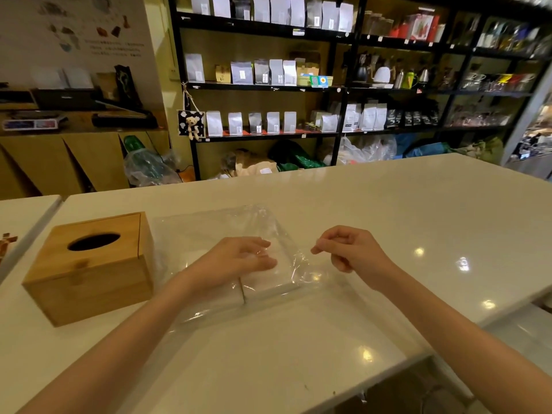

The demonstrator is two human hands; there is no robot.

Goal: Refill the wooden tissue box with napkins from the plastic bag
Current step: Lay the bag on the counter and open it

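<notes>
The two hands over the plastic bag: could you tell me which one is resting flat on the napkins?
The left hand lies palm down on the bagged napkins. The right hand is beside the stack, fingers curled, at the plastic bag edge.

White glossy counter [388, 210], wooden tissue box [89, 270] at left, clear plastic bag [227, 225] of napkins [268, 280] lying flat beside it

I see two bare forearms, no sleeves reaching into view. My left hand [239, 258] and right hand [349, 249] wear no gloves, rings, watch or bracelets; fingernails short, unpainted.
</notes>
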